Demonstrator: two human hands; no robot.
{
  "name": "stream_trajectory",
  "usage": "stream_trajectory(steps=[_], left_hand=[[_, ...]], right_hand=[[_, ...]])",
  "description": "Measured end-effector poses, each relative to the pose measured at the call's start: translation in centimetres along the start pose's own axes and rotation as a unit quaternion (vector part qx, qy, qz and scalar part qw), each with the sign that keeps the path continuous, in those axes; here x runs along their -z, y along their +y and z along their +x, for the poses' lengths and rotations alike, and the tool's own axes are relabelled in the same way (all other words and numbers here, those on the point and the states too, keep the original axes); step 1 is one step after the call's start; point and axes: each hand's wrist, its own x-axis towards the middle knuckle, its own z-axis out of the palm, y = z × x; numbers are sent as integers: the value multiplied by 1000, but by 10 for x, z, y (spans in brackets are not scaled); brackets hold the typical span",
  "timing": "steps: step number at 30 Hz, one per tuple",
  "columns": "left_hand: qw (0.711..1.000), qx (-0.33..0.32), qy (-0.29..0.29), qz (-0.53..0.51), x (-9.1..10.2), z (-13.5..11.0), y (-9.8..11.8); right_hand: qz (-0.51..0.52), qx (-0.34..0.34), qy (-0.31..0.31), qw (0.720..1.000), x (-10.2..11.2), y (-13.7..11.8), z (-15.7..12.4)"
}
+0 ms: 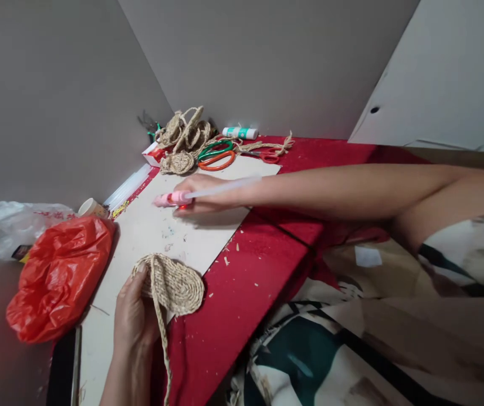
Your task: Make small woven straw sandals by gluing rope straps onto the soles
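Note:
My left hand [134, 316] grips the edge of a coiled oval mat of braided jute [174, 285], which lies at the near edge of a white board [152, 231]. A loose braid end [164, 349] trails from the mat toward me. Farther back on the board, my outstretched right hand [201, 194] is closed on a pink glue gun [173, 198] with a clear glue stick [229, 186] sticking out of its back. The gun's tip points left, just above the board.
A red plastic bag [58, 276] and a clear bag [13, 225] lie at the left. At the back sit woven jute pieces [182, 141], green and orange scissors [216, 155], red scissors [267, 153], a glue tube [239, 133] and spare glue sticks [127, 186]. A red cloth [245, 270] covers the table.

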Motion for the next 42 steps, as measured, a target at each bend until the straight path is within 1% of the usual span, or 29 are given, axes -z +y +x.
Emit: stream_trajectory(steps=[2,4,7,10,12,13,14,15,16,17,18,20,22,24,27,28,29,30,32,34,35,37,39,40,41,42], left_hand=[[1000,6,-10,-10,7,7,1],[1000,4,-15,-18,13,11,1],[999,-10,-18,-24,18,14,2],[999,-13,-29,-23,19,11,2],[999,-9,-40,-18,16,7,1],[999,-8,-46,-15,14,4,1],[999,-6,-51,-12,12,2,1],[998,-6,-54,-9,10,-1,1],[998,-8,-56,-5,8,-3,1],[998,-10,-57,1,6,-5,1],[998,-16,-56,8,4,-6,1],[998,-29,-53,31,2,-9,2],[996,-45,-51,59,3,-9,3],[993,-68,-44,88,7,-9,7],[985,-117,-12,123,16,-7,17],[980,-133,-6,145,19,-7,20],[973,-145,-11,178,21,-8,23],[964,-150,-32,219,21,-9,25],[940,-139,-97,296,21,-11,26],[927,-119,-141,328,18,-15,23],[923,-116,-147,335,17,-16,20],[913,-142,-136,357,16,-18,15],[891,-212,-91,391,18,-18,11],[871,-261,-59,412,20,-18,10],[841,-320,-29,435,21,-17,9],[801,-385,-6,459,22,-17,9]], right_hand=[[-71,-23,-7,997,6,12,2],[-176,-67,-53,981,7,23,2],[-228,-92,-95,965,12,32,-1],[-255,-98,-115,955,23,26,-8],[-265,-82,-106,955,27,13,-14],[-253,-60,-88,962,26,4,-17],[-219,-35,-68,973,22,-5,-20],[-160,-2,-48,986,16,-13,-22],[-80,27,-54,995,7,-22,-24],[7,40,-71,997,-3,-29,-25],[86,41,-100,990,-14,-35,-25],[210,-7,-150,966,-34,-44,-23],[270,-50,-173,946,-47,-48,-20],[293,-68,-171,938,-52,-50,-17],[318,-79,-138,935,-49,-48,-14],[328,-85,-123,933,-47,-46,-14],[337,-91,-109,931,-46,-44,-13],[345,-93,-94,929,-44,-42,-13],[358,-85,-65,928,-43,-38,-12],[358,-72,-39,930,-41,-36,-12],[355,-68,-30,932,-40,-35,-12],[347,-65,-26,935,-37,-34,-12],[342,-60,-30,937,-34,-33,-13],[343,-56,-35,937,-33,-33,-14],[344,-52,-42,936,-32,-33,-15],[346,-51,-50,935,-30,-33,-15]])
